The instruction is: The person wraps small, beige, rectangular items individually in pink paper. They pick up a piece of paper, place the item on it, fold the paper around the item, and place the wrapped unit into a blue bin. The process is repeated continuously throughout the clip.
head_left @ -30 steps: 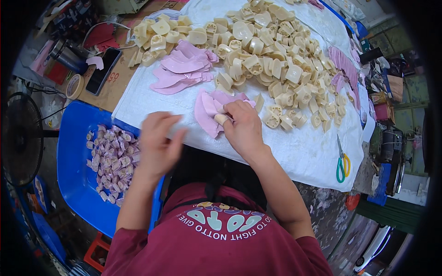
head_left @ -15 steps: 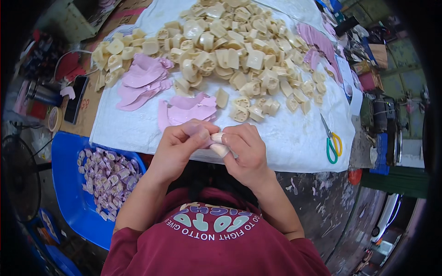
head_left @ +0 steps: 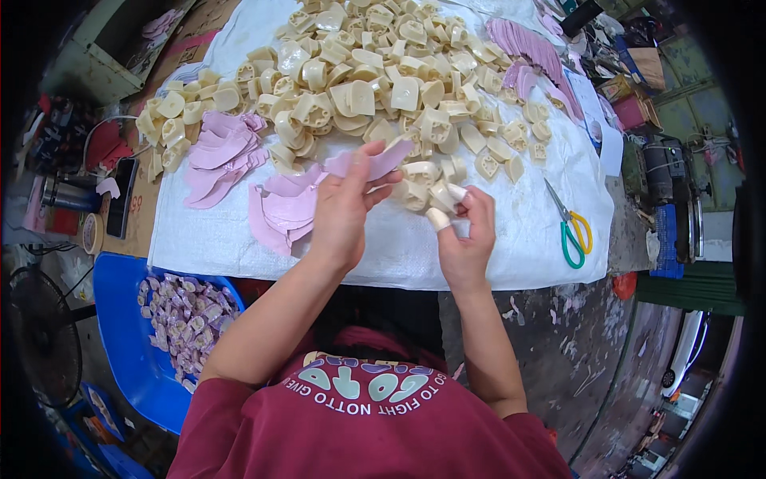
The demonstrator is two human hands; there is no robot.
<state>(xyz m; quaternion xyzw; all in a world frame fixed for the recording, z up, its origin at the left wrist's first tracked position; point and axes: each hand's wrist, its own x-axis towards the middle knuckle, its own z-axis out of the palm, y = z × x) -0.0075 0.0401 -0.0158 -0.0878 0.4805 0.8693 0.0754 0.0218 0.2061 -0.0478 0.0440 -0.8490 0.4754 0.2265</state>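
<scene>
My left hand (head_left: 345, 209) holds a pink flat piece (head_left: 375, 162) raised above the white sheet (head_left: 511, 247). My right hand (head_left: 464, 239), with white finger covers on thumb and forefinger, pinches a small cream plastic part (head_left: 440, 195) at the front edge of the big heap of cream plastic parts (head_left: 375, 88). A stack of pink flat pieces (head_left: 281, 211) lies just left of my left hand. A second pink stack (head_left: 219, 152) sits further left.
Green and yellow scissors (head_left: 571, 225) lie on the sheet at the right. A blue tub (head_left: 128, 351) holding several pink-covered parts (head_left: 182, 319) stands at the lower left. A fan (head_left: 40, 335), a tape roll (head_left: 92, 233) and clutter sit at the left. More pink pieces (head_left: 531, 52) are at the back right.
My hands came together, then parted. My left hand now holds a pink piece lifted from the stack, and my right hand has reached to the heap's front edge.
</scene>
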